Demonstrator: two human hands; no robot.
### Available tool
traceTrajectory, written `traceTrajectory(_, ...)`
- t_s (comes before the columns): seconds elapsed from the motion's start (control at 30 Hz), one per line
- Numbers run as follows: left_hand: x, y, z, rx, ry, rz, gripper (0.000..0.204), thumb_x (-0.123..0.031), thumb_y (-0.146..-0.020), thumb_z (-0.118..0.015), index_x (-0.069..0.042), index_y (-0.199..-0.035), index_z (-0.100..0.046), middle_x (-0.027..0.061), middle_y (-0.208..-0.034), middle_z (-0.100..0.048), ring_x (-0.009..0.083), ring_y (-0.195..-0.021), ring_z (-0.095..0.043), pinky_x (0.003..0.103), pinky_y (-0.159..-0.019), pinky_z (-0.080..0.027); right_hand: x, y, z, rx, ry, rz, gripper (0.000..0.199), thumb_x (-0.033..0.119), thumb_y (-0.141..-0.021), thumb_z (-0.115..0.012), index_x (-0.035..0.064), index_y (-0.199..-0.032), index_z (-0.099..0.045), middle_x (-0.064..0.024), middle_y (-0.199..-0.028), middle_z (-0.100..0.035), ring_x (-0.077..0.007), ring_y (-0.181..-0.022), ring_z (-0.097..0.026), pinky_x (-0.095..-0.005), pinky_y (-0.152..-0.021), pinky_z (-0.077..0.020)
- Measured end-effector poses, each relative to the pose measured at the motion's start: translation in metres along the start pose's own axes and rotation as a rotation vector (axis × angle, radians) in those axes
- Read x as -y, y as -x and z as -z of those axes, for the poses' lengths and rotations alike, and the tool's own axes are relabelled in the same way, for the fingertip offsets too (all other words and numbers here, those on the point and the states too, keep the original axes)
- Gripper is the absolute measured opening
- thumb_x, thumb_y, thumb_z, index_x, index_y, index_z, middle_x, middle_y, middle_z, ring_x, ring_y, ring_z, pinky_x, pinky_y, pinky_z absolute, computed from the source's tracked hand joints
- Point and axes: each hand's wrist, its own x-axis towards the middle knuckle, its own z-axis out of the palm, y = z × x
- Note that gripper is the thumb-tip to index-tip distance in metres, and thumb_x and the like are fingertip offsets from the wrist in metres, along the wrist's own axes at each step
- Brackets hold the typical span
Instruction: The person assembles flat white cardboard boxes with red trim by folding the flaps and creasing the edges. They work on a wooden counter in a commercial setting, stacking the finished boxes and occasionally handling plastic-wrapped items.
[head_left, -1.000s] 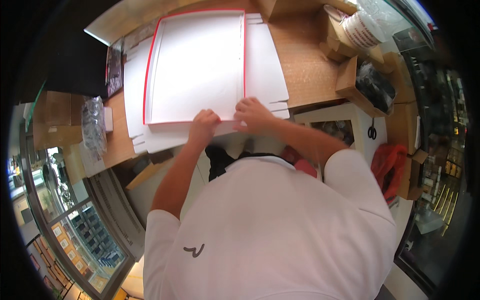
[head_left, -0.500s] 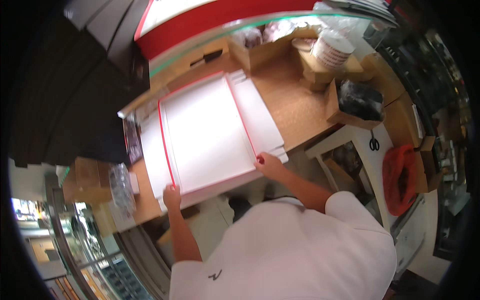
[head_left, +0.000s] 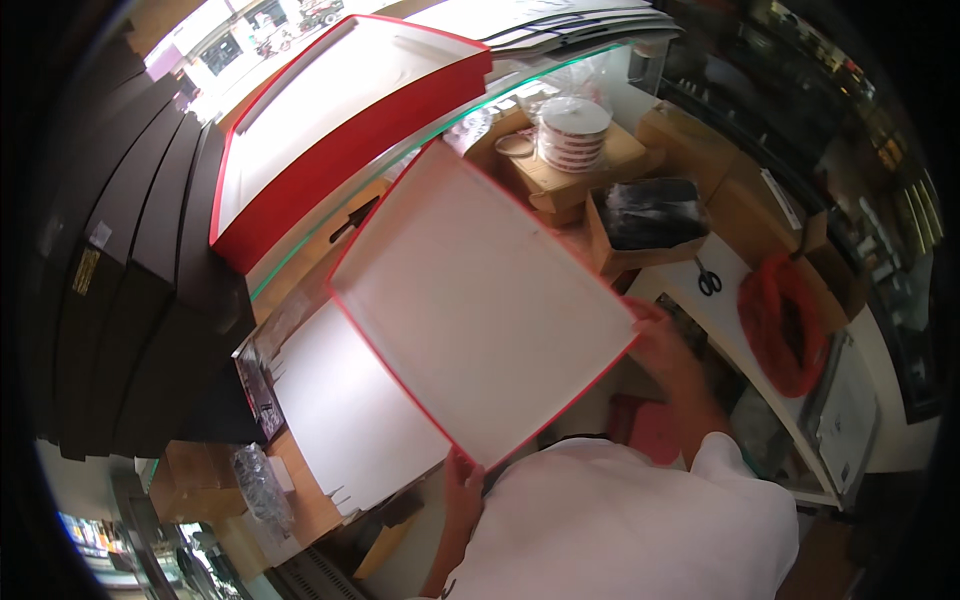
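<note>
A large shallow box tray (head_left: 490,300), white inside with red edges, is held tilted above the wooden table. My left hand (head_left: 463,478) grips its near left corner, fingers closed on the edge. At the right corner my right hand (head_left: 650,325) is closed round the red rim. Under the tray a flat white cardboard sheet (head_left: 350,400) with notched ends lies on the table; the tray hides its right part.
A red-sided white box (head_left: 370,115) sits on the glass counter ahead. Black boxes (head_left: 130,270) stack at left. To the right are a ribbon roll (head_left: 573,135), a carton of black packets (head_left: 650,215), scissors (head_left: 708,280) and a red bag (head_left: 785,325). A knife (head_left: 353,220) lies behind the tray.
Both hands have lifted the tray off the white sheet and swung it to the right, turning it. More of the sheet shows at left. The whole view has shifted too.
</note>
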Motion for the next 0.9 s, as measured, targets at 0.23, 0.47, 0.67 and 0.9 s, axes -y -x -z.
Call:
traceTrajectory(0.23,-0.03,-0.03,-0.011,0.292,-0.243,-0.133,0.034,-0.009,-0.092,-0.057,0.0,-0.124,-0.051,0.0101,-0.104,-0.066,0.016,-0.093,-0.063,0.03,-0.085,-0.05,0.164,0.13,0.072,-0.381,0.161,0.393,0.052,0.019,-0.08,-0.056,0.0008,-0.129,-0.049,-0.0125,-0.118,-0.059,-0.023,-0.102,-0.059,-0.0357,-0.089,-0.0489)
traceTrajectory(0.47,-0.022,-0.048,-0.013,0.29,-0.275,-0.222,0.022,-0.01,-0.091,-0.059,-0.003,-0.111,-0.061,0.0122,-0.1,-0.068,0.0208,-0.089,-0.066,0.032,-0.078,-0.051,0.247,0.214,0.13,-0.563,0.397,0.809,0.052,0.027,-0.086,-0.057,-0.0016,-0.129,-0.049,-0.0156,-0.122,-0.059,-0.0272,-0.109,-0.058,-0.0376,-0.093,-0.0467)
traceTrajectory(0.67,-0.032,-0.055,-0.027,0.305,-0.401,-0.328,0.018,-0.015,-0.093,-0.057,-0.004,-0.106,-0.064,0.0139,-0.099,-0.067,0.0289,-0.092,-0.065,0.035,-0.08,-0.051,0.287,0.04,0.073,0.014,-0.281,0.821,0.036,0.018,-0.093,-0.056,-0.0002,-0.124,-0.054,-0.0169,-0.12,-0.06,-0.0271,-0.107,-0.061,-0.0372,-0.094,-0.0493)
traceTrajectory(0.9,-0.028,-0.036,-0.009,0.147,-0.445,-0.289,0.019,-0.019,-0.094,-0.055,-0.005,-0.104,-0.064,0.0159,-0.098,-0.065,0.0332,-0.091,-0.063,0.039,-0.08,-0.051,0.296,-0.175,-0.135,0.352,0.079,0.735,0.032,0.021,-0.095,-0.052,0.0038,-0.122,-0.055,-0.0152,-0.119,-0.061,-0.0248,-0.111,-0.058,-0.0371,-0.096,-0.0491)
